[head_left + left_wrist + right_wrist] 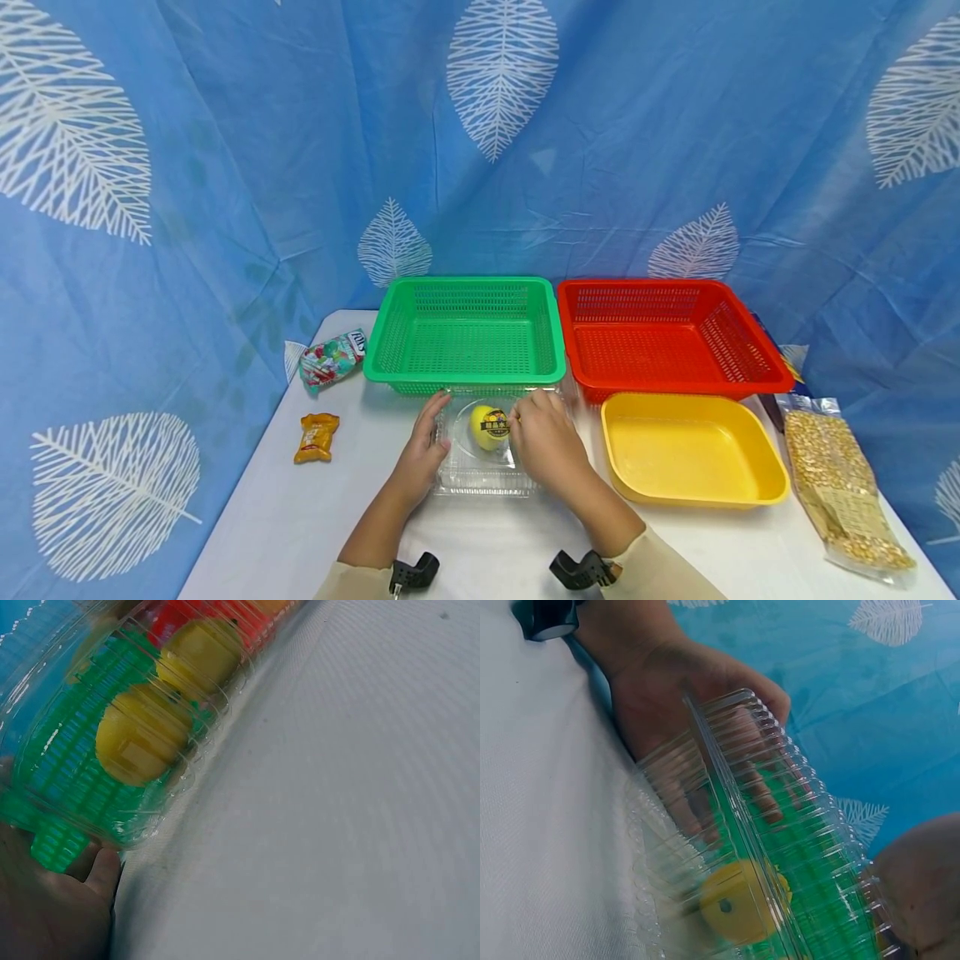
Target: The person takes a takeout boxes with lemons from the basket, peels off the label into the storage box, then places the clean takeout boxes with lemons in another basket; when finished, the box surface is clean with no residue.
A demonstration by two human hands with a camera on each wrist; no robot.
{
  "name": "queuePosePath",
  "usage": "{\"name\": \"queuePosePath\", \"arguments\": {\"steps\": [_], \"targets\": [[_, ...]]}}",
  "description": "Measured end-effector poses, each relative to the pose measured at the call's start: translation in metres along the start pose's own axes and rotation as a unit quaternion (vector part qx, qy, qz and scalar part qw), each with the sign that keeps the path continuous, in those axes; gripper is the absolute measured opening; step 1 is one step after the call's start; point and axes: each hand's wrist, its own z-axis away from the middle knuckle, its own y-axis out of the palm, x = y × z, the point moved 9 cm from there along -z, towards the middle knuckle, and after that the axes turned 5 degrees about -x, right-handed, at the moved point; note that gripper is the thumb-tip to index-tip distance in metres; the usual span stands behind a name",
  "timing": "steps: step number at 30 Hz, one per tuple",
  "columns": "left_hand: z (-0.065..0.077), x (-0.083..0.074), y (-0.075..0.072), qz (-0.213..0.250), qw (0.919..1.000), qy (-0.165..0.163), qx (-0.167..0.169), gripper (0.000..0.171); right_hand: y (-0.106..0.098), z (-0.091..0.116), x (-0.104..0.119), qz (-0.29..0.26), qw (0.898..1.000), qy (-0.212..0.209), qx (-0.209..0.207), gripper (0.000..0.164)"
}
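Observation:
Between the hands sits a clear plastic clamshell box (483,483), its ribbed walls showing in both wrist views. Under its lid is a round yellow fruit (483,417), partly covered by a dark printed label (496,423). Two yellow fruits (142,735) appear through the wall in the left wrist view. My left hand (422,454) rests along the box's left side; in the right wrist view its fingers (761,799) lie fairly straight against the ribbed wall. My right hand (547,437) grips the right part of the box with curled fingers, their tips hidden.
Behind the box stand a green basket (465,377) and a red basket (675,387). A yellow tub (697,500) is to the right, beside a bag of corn kernels (832,475). An orange packet (317,437) and a green snack bag (332,360) lie left.

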Motion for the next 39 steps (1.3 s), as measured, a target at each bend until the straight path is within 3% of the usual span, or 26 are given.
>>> {"name": "queuePosePath", "arguments": {"steps": [22, 39], "targets": [[0.0009, -0.0026, -0.0006, -0.004, 1.0000, -0.001, -0.003, 0.077, 0.0016, 0.0023, -0.0019, -0.034, 0.999, 0.013, 0.012, 0.008], [0.0012, -0.0022, -0.0008, -0.001, 0.9999, 0.012, 0.002, 0.074, 0.0000, 0.0026, -0.0024, -0.062, 0.998, 0.013, -0.003, 0.009]]}}
